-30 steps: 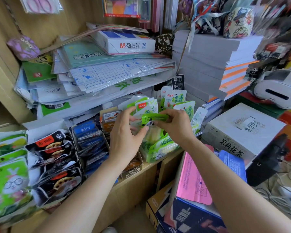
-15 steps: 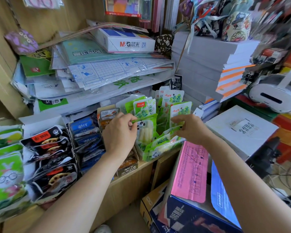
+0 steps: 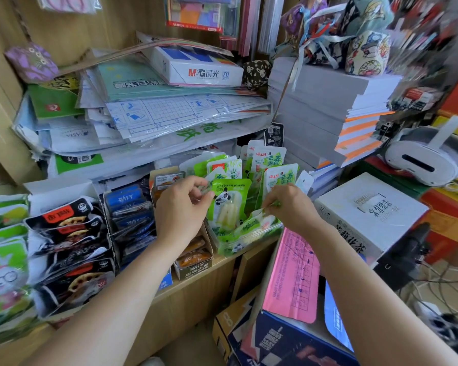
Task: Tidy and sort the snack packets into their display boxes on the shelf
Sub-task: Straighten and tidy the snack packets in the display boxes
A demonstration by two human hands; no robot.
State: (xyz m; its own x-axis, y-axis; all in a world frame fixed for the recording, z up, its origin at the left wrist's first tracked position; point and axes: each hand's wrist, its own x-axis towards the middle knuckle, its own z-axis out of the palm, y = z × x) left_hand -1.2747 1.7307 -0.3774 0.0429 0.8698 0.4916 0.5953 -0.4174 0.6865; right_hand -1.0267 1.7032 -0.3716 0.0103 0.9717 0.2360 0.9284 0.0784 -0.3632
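Left grip (image 3: 181, 207): pinching my panda packet (image 3: 226, 207).
Right grip (image 3: 288, 207): pinching a leaning green packet (image 3: 253, 224).
Risk: my tug may spill the front packets (image 3: 238, 244) off the shelf (image 3: 217, 268).

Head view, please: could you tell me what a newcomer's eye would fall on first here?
Both hands work mid-shelf: the left hand pinches an upright green panda packet, the right hand pinches a green packet leaning in front. Left of them, black packets fill a white display box.
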